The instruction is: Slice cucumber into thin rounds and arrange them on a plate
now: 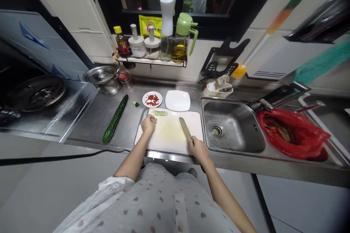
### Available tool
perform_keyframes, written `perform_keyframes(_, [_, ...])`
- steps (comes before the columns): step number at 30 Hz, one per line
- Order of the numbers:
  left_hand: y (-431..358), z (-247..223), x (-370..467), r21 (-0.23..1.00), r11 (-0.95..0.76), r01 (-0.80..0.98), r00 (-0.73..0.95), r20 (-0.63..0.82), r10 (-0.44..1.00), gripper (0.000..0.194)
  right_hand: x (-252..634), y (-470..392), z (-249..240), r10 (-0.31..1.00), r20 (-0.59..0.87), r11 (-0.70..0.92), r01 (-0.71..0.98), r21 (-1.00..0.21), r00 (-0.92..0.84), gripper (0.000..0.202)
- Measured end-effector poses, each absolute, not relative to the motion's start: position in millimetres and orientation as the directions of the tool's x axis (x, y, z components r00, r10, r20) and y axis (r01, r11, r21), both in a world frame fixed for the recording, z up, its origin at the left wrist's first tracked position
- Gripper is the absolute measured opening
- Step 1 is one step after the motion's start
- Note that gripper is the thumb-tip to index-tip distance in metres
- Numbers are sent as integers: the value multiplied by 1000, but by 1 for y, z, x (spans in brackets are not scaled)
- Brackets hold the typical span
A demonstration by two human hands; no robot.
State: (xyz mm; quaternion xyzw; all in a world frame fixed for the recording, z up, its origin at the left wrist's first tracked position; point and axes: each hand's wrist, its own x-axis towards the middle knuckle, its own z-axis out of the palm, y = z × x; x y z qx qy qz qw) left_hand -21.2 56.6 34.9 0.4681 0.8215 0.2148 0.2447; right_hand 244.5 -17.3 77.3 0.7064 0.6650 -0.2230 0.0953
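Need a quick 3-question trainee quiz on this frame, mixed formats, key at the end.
1. Fill in: the right hand grips a ____.

2. True or false: the long cucumber lies on the cutting board.

3. Multiple choice: where are the small red pieces?
a) on the cutting board
b) on the round white plate
c) directly on the steel countertop

Key:
1. Kitchen knife.
2. False; it lies on the steel countertop, to the left of the board.
3. b.
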Motion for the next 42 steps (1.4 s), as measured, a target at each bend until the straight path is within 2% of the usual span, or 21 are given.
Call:
perform_keyframes(7, [68,31,-34,579,520,628,-550,-142,823,16,245,-16,73,899,-438,-79,985,-152,5,38])
perform_keyframes(15, [68,28,-33,494,504,709,-547,-67,835,14,244,-15,74,887,-462,-80,988,-135,9,41])
perform_keyframes(19, [66,29,-35,449,510,734,-536,-77,840,17,244,-15,73,886,-463,-79,987,-138,6,41])
perform_keyframes(25, [67,31,-30,458,488,743,-523,-57,850,22,242,-14,77,876,-481,-93,987,-130,19,40])
perform_keyframes(30, [75,34,-10,460,347,817,-379,-26,925,25,240,-13,81,877,-481,-79,987,-143,0,39])
perform_keyframes(35, [90,36,10,415,219,883,-213,-60,975,30,239,-14,81,873,-487,-100,985,-138,20,38])
perform_keyframes(42, [108,34,21,314,133,940,-114,-77,990,30,239,-14,79,867,-497,-115,983,-145,28,39])
